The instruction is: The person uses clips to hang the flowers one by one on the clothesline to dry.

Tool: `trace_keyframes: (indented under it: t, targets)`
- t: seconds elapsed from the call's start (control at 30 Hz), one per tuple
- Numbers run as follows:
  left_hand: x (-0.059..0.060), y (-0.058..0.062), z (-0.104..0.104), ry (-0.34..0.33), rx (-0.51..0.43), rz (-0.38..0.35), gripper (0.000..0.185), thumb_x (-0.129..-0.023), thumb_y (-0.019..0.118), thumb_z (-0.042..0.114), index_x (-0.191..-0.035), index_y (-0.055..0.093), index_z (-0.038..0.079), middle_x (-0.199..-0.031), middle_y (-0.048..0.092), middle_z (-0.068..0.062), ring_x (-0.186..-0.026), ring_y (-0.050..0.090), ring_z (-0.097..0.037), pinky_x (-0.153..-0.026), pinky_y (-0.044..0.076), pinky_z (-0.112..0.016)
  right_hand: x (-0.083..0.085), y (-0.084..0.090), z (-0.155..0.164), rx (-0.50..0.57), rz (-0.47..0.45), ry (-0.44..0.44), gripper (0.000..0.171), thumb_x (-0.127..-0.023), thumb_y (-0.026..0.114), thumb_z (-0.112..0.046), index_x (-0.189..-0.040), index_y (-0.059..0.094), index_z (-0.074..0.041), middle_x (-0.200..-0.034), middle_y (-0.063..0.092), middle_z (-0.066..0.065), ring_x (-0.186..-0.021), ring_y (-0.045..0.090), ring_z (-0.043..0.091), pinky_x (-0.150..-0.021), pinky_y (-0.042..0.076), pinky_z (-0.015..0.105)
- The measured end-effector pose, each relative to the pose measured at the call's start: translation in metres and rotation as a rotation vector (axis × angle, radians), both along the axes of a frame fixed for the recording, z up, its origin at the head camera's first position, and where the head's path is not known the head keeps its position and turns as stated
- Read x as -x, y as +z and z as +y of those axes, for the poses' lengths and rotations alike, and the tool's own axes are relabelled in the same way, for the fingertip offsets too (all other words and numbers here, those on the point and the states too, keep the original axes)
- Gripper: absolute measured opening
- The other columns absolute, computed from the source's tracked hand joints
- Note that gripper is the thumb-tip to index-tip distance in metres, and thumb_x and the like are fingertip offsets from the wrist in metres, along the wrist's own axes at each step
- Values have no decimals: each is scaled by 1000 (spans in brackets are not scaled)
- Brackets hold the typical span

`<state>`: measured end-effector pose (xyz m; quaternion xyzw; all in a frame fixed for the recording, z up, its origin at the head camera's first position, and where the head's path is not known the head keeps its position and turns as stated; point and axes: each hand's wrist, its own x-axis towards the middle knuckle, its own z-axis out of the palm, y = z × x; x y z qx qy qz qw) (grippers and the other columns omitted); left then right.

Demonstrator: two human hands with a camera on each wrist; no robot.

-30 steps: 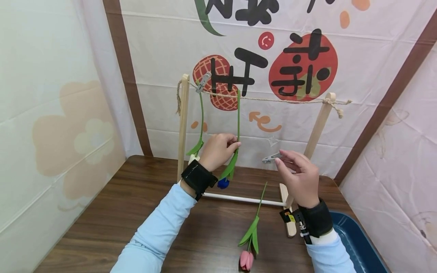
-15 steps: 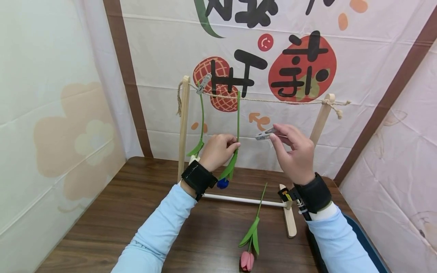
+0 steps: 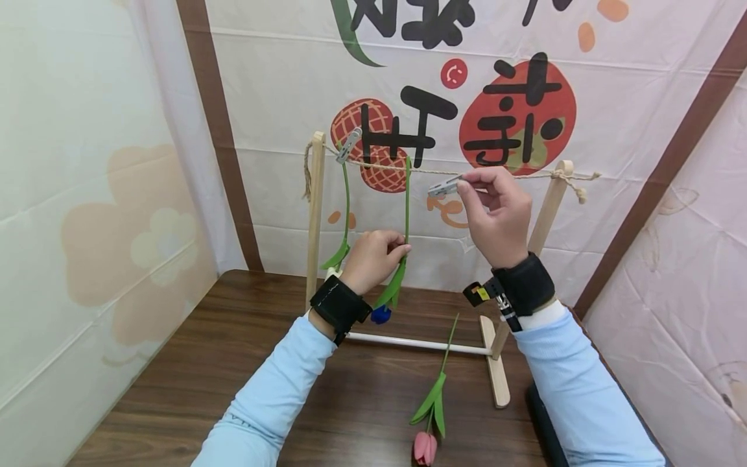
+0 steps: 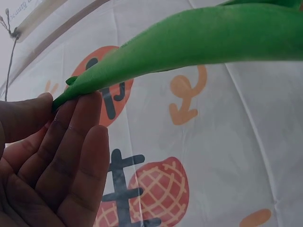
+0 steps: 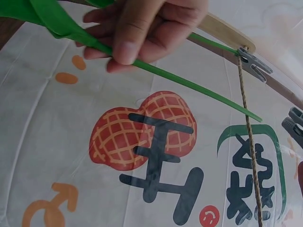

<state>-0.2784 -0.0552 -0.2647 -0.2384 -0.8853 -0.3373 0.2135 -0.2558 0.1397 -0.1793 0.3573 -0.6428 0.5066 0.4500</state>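
My left hand (image 3: 373, 259) pinches the green stem of a blue tulip (image 3: 381, 315), which hangs head down. The stem's upper end crosses the rope (image 3: 428, 171), reaching slightly past it in the right wrist view. To the right, my right hand (image 3: 500, 217) pinches a grey clothespin (image 3: 443, 187) between thumb and fingers, just below rope height and a short way from the stem. That clothespin's end (image 5: 294, 124) shows at the right wrist view's edge. Another grey clothespin (image 3: 348, 145) fixes a second stem to the rope near the left post; its pale bloom (image 3: 334, 271) is partly hidden behind my left hand.
A wooden frame with a left post (image 3: 314, 220) and right post (image 3: 548, 204) carries the rope, with a white bar (image 3: 417, 344) low down. A pink tulip (image 3: 425, 447) lies on the brown table (image 3: 233, 363). My right sleeve covers most of a dark tray (image 3: 543, 421).
My right hand has risen with the clothespin and come slightly left, from below the rope to near its height. My left hand stays on the blue tulip's stem.
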Motion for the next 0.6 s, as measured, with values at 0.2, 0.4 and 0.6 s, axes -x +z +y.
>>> trace_keyframes:
  t: [0.2,0.4,0.6]
  targets:
    - [-1,1,-1,-3,1,2,25,-96,64,23,-74,66,12,-54,46,3,-49,41,-13,-50,30,-26,17,17,-5,-63,55,-53,11,-88,69,2,-93,65,11,-90,65,17,-80,65,9,-77,54,27]
    - [0,1,-1,-5,-3,7,24,-96,64,23,-75,67,12,-54,47,3,-48,41,-13,-50,30,-26,25,31,-13,-89,32,-145,9,-88,70,0,-90,67,8,-88,67,15,-75,62,8,-73,51,21]
    - [0,2,-1,-9,-7,9,23,-97,63,23,-77,68,12,-55,48,3,-49,42,-13,-50,31,-26,33,40,-20,-142,-66,-226,10,-90,68,-2,-88,65,7,-85,68,15,-72,62,15,-68,47,18]
